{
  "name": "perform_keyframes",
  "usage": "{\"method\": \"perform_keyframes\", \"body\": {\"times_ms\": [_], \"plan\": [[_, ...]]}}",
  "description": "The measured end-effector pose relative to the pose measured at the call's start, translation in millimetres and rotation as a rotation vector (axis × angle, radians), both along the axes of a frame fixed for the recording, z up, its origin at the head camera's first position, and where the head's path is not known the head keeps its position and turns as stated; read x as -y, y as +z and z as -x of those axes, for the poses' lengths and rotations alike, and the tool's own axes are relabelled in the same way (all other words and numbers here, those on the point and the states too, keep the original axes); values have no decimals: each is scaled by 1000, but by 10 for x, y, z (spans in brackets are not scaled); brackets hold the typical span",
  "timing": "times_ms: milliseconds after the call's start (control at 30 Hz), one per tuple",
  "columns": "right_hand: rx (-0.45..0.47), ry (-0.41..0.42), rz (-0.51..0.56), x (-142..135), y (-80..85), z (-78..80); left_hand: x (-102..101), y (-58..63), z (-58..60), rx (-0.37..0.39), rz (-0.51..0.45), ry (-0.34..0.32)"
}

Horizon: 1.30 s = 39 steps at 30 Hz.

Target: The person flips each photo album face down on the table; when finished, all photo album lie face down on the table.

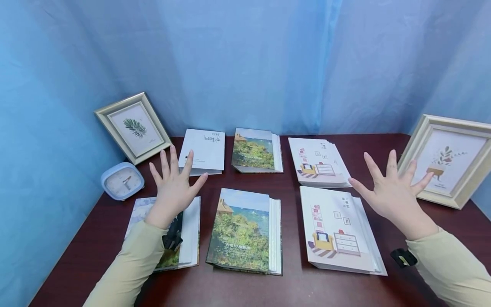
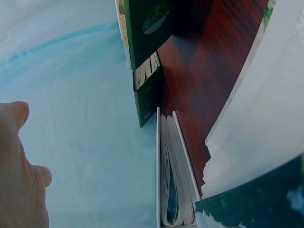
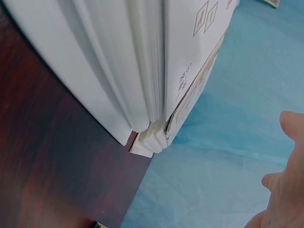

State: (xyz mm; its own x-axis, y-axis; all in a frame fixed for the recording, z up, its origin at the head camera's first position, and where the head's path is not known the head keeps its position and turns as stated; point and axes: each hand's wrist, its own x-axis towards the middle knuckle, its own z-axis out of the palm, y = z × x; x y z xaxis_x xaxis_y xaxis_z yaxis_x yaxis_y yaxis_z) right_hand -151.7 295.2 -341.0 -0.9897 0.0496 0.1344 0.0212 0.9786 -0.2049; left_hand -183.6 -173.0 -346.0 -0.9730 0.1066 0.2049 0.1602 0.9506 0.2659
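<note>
- At the far left I have the blue clock (image 1: 122, 181), just in front of the tilted leaf picture frame (image 1: 133, 128).
- Next comes the half-hidden album (image 1: 191, 230) on the tabletop (image 1: 291, 290), my left forearm passing over it.
- My left hand (image 1: 173, 192) is raised with its fingers fanned wide, holding nothing; the left wrist view shows it apart from the albums. I judge the step in hand to be a pause between grips, with no album being worked.
- Beyond that hand lies the white album with lettering (image 1: 203, 147), its pages loosely spread between the covers.
- In the middle I see two painted albums, the near one (image 1: 241, 230) and the far one (image 1: 253, 149), pages showing along their right edges.
- Right of these are two albums printed with an armchair and drawers, again one near (image 1: 337, 230) and one far (image 1: 318, 162).
- My right hand (image 1: 391, 194) is spread and free too, its thumb near the far armchair album but, by the right wrist view, not on it. To take up any album, I reckon I need to lower a hand, draw the fingers in and pinch covers and pages together, since a lone cover could swing open.
- At the far right leans the plant picture frame (image 1: 456, 160), near that hand.
</note>
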Motion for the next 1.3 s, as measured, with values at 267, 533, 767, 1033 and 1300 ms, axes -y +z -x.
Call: {"method": "perform_keyframes", "body": {"times_ms": [267, 533, 767, 1033, 1300], "plan": [[-15, 4, 2, -7, -17, 39, -21, 13, 34, 6, -16, -9], [-10, 13, 9, 19, 0, 65, -45, 28, 80, -2, -9, -13], [-27, 18, 25, 33, 8, 116, -93, 62, 126, -7, -2, -14], [-47, 22, 62, 43, 16, 219, -264, 113, 205, -12, -33, -14], [-48, 24, 111, 106, 39, 338, -537, 152, 306, -1, -68, -47]]}}
